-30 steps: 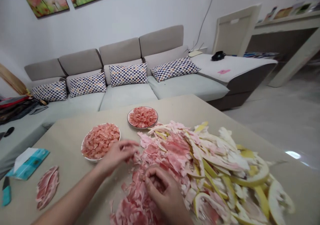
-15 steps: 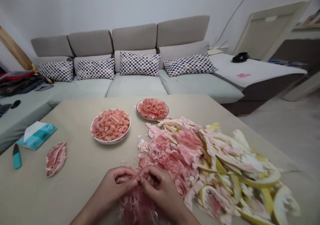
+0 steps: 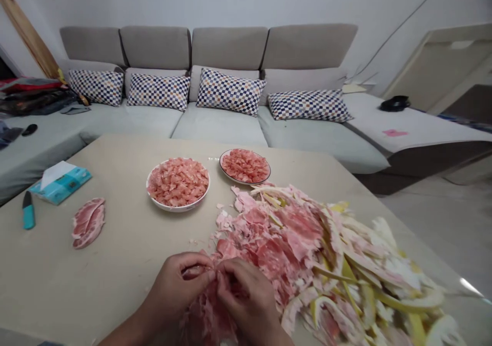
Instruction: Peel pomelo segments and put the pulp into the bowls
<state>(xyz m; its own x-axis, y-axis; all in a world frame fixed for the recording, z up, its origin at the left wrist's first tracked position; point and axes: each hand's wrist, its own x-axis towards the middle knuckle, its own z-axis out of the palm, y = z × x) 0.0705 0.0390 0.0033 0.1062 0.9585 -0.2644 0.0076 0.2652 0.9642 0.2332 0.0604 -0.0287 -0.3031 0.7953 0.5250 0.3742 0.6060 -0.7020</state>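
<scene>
My left hand (image 3: 180,284) and my right hand (image 3: 251,297) meet at the near edge of the table, fingertips pinched together. Between them is a small pink piece of pomelo, mostly hidden by the fingers. Beneath the hands lie pink pomelo membranes (image 3: 205,320). Just to the right spreads a heap of pink membrane scraps (image 3: 269,248), running into thick white and yellow pomelo peel (image 3: 369,289). Beyond the hands, a white bowl (image 3: 180,208) is piled with peeled pomelo flesh (image 3: 179,182). A dark-rimmed plate (image 3: 246,182) behind it holds more flesh (image 3: 246,165).
On the left of the table (image 3: 123,264) lie a pomelo segment (image 3: 88,223), a knife (image 3: 28,210) with a teal handle and a blue tissue pack (image 3: 61,184). A grey sofa (image 3: 219,128) with checkered cushions (image 3: 230,90) stands behind the table.
The camera view has shifted, so the table things sit slightly differently in the frame. Both hands stay pinched together over the membranes, with only small finger movement.
</scene>
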